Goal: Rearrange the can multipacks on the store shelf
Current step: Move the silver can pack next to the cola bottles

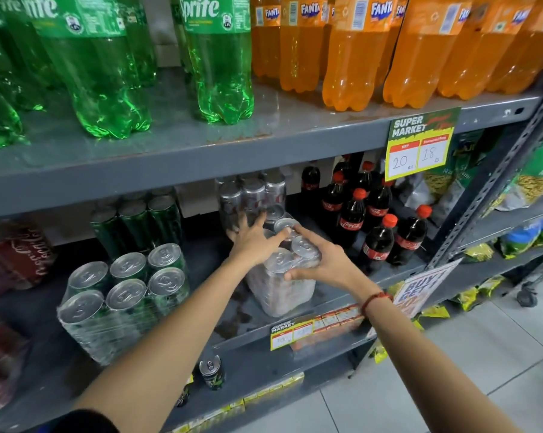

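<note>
A shrink-wrapped multipack of silver cans [281,287] stands near the front of the middle shelf [342,293]. My left hand [254,237] lies on its far top with fingers spread. My right hand [318,265] clasps its near right corner, thumb along the front. Behind it stands a second silver can multipack [251,195], stacked higher. To the left, a green can multipack [120,295] sits at the shelf front, with another green can pack [139,221] behind it. A red can multipack [17,254] is at the far left.
Small cola bottles [376,220] stand just right of the silver pack. Large green bottles [107,73] and orange bottles [357,51] fill the upper shelf. A single can [212,371] stands on the lower shelf. Price tags [418,145] hang from the shelf edges. Snack bags [539,176] fill the rack at right.
</note>
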Action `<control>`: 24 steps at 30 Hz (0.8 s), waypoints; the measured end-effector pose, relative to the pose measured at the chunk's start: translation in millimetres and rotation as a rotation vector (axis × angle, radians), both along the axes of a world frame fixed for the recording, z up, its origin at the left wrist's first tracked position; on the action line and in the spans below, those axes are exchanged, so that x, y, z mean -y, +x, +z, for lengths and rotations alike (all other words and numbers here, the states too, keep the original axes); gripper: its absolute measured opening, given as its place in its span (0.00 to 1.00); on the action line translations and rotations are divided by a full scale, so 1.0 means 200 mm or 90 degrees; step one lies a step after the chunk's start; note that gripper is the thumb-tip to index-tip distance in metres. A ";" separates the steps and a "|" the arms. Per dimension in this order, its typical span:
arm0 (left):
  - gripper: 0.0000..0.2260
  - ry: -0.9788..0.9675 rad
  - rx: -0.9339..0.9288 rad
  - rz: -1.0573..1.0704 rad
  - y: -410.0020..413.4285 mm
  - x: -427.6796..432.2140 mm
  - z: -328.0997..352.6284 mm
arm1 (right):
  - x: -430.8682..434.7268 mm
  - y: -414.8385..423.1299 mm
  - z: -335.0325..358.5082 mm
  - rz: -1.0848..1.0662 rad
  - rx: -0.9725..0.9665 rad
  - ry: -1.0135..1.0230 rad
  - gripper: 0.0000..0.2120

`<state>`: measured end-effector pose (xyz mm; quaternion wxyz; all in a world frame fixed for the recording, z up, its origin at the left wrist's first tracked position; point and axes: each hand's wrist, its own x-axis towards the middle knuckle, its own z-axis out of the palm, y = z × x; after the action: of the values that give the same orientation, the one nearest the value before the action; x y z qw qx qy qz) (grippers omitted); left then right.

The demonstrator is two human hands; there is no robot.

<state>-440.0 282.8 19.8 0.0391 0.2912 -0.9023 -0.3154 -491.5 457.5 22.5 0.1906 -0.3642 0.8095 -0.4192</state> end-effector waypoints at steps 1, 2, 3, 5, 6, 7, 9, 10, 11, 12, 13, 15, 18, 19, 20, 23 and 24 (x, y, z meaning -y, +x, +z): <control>0.37 -0.006 -0.017 -0.043 -0.01 0.03 0.01 | 0.01 0.07 -0.01 -0.055 -0.008 -0.018 0.54; 0.36 -0.009 -0.027 -0.094 -0.03 0.06 0.02 | 0.04 0.15 -0.03 -0.118 -0.025 -0.035 0.53; 0.34 -0.014 -0.030 -0.156 -0.05 0.09 0.04 | 0.08 0.24 -0.05 -0.183 -0.050 -0.043 0.52; 0.32 -0.042 -0.008 -0.295 -0.09 0.14 0.09 | 0.17 0.43 -0.08 -0.270 -0.074 -0.038 0.50; 0.31 -0.058 0.008 -0.354 -0.10 0.16 0.11 | 0.22 0.50 -0.09 -0.284 -0.069 -0.036 0.50; 0.31 -0.069 0.021 -0.395 -0.12 0.17 0.12 | 0.25 0.56 -0.10 -0.282 -0.061 -0.036 0.49; 0.31 -0.077 0.036 -0.419 -0.12 0.17 0.13 | 0.27 0.59 -0.10 -0.260 -0.048 -0.038 0.47; 0.32 -0.075 0.042 -0.407 -0.11 0.16 0.13 | 0.25 0.58 -0.10 -0.250 -0.042 -0.047 0.45; 0.33 -0.070 0.044 -0.383 -0.09 0.16 0.13 | 0.21 0.56 -0.09 -0.239 -0.032 -0.069 0.44; 0.33 -0.064 0.039 -0.349 -0.07 0.14 0.12 | 0.16 0.53 -0.08 -0.225 -0.014 -0.108 0.42; 0.33 -0.058 0.023 -0.309 -0.04 0.12 0.12 | 0.11 0.49 -0.07 -0.214 0.011 -0.155 0.41; 0.34 -0.046 -0.043 -0.215 0.05 0.07 0.11 | 0.00 0.39 -0.04 -0.213 0.057 -0.231 0.40; 0.38 -0.033 -0.107 -0.036 0.22 -0.05 0.08 | -0.09 0.16 0.04 -0.192 0.049 -0.242 0.41; 0.40 -0.021 -0.120 0.017 0.27 -0.11 0.06 | -0.08 0.08 0.07 -0.170 0.027 -0.222 0.41; 0.43 -0.009 -0.141 0.061 0.30 -0.19 0.04 | -0.04 0.01 0.11 -0.142 0.000 -0.191 0.42; 0.51 0.073 -0.249 0.156 0.33 -0.41 -0.03 | 0.11 -0.18 0.18 -0.023 -0.082 -0.037 0.42; 0.54 0.105 -0.275 0.181 0.32 -0.46 -0.04 | 0.15 -0.22 0.18 0.030 -0.095 0.020 0.42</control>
<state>-376.1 373.8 11.5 0.2506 0.3429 -0.7945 -0.4341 -535.2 426.5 59.1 0.1451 -0.4104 0.8193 -0.3731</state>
